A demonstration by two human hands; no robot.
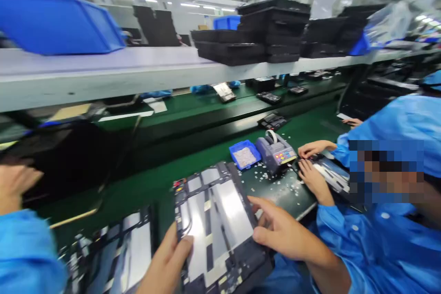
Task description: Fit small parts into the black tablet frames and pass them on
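Tablet back panel [217, 220] lay between both hands, long axis running away; left hand [168, 262] gripped its near-left edge, right hand [279, 232] rested fingers on right edge.

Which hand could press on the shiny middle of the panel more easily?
Probably the right hand: its fingers already stretch over the panel. The left hand grips the near edge.

- Left hand [167, 262]: bare, no glove, ring or watch seen; wrist cut off by the lower frame edge, no sleeve visible.
- Right hand [280, 232]: bare, no glove; forearm uncovered up to where it leaves the frame.
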